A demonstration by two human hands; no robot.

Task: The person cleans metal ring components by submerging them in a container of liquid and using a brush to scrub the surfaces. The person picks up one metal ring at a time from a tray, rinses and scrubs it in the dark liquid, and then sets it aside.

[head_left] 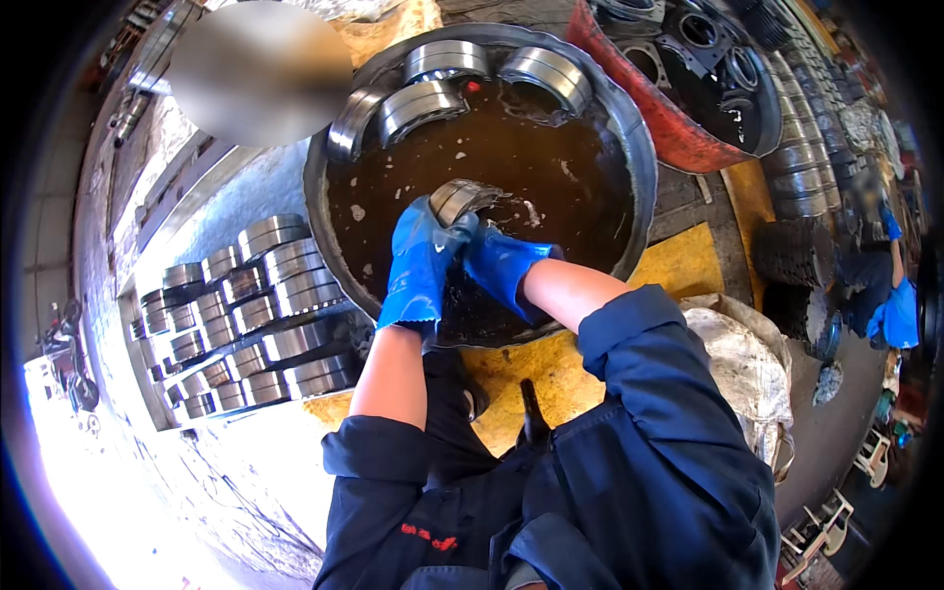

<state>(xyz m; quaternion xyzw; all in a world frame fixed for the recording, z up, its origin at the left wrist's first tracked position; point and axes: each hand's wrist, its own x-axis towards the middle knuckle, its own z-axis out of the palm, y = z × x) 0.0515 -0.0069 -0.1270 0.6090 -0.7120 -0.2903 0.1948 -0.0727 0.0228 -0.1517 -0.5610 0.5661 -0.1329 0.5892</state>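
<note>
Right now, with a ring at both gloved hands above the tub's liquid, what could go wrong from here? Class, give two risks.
1. The ring might slip: the gloved left hand and right hand look shiny, perhaps wet, and it could drop into the dark liquid.
2. A drop might splash the forearms, which are bare between the gloves and the rolled sleeves.

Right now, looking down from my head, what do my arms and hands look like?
Your left hand and right hand wear long blue gloves with a wet-looking sheen; the left one's cuff edge is zigzag. Beyond them, the forearms are bare up to dark navy sleeves, rolled back into broad cuffs.
</note>
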